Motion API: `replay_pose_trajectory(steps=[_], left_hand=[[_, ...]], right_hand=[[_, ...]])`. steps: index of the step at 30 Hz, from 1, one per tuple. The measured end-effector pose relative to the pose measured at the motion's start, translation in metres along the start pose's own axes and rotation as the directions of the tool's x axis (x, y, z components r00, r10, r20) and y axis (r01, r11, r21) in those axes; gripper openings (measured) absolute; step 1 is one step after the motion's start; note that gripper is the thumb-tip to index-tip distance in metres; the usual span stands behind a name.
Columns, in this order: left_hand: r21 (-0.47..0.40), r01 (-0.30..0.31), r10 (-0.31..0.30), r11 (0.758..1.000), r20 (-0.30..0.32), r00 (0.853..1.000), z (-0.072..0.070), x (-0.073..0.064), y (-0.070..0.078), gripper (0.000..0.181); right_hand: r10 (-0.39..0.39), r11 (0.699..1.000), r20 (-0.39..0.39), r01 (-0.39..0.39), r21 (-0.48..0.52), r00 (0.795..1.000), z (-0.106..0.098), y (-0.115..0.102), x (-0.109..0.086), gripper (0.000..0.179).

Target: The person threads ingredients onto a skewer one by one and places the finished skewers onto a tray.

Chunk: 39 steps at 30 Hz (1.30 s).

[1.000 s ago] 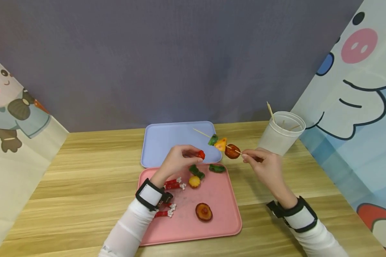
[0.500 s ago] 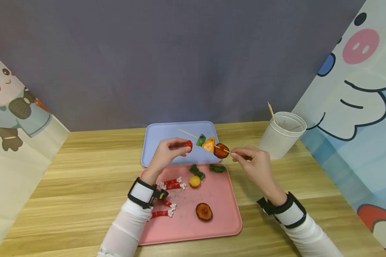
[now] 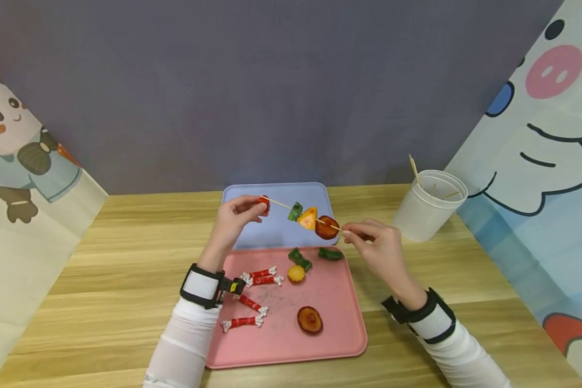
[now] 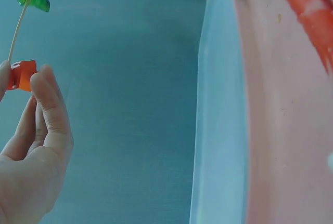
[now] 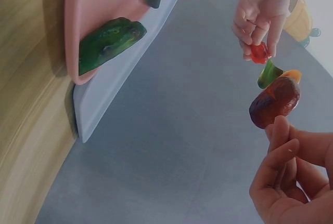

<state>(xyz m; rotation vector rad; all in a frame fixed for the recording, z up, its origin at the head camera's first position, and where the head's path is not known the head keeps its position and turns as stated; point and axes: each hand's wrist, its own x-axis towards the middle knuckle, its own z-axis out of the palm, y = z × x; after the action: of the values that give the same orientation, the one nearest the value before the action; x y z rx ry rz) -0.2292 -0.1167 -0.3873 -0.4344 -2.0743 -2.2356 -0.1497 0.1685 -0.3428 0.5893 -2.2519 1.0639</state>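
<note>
Nearest me, 4 red bone-shaped pieces [image 3: 242,322] lie on the pink tray [image 3: 281,345]. Beyond, I have the right hand [image 3: 377,248] pinching the skewer [image 3: 277,202] by 1 end, presumably leaving the other free; the left hand [image 3: 230,222] pinches a red piece [image 4: 22,74] at its tip, pierced or not I can't tell. Farther, the white cup [image 3: 423,213] corrals sticks [image 3: 414,170].

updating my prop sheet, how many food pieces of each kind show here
Red pieces with white ends: 4
Plain red piece, in the left hand: 1
Green pieces: 3
Yellow pieces: 2
Brown round pieces: 2
Total, skewer and pink tray included: 12
</note>
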Motion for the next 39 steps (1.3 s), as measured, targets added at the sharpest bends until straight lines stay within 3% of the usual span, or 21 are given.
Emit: replay_pose_trajectory(steps=[9, 17, 29, 39], left_hand=[[-0.099, -0.02, 0.012, 0.995, -0.083, 0.997, -0.009, 0.0, 0.008, 0.025], [-0.233, -0.021, 0.005, 0.972, -0.07, 0.998, -0.012, 0.0, 0.013, 0.015], [-0.212, -0.034, 0.025, 0.977, -0.044, 0.999, -0.009, -0.001, 0.011, 0.02], [-0.155, -0.04, 0.028, 0.987, -0.084, 0.996, -0.007, 0.0, 0.01, 0.025]], right_hand=[[-0.016, 1.0, -0.006, 0.016, 0.008, 1.0, 0.001, -0.001, 0.002, 0.006], [-0.025, 1.0, -0.013, 0.025, 0.009, 1.0, -0.001, -0.002, 0.002, 0.007], [-0.025, 1.0, -0.002, 0.025, 0.018, 1.0, -0.001, -0.002, 0.001, 0.007], [-0.016, 1.0, 0.015, 0.016, 0.019, 1.0, -0.001, -0.002, 0.0, 0.007]])
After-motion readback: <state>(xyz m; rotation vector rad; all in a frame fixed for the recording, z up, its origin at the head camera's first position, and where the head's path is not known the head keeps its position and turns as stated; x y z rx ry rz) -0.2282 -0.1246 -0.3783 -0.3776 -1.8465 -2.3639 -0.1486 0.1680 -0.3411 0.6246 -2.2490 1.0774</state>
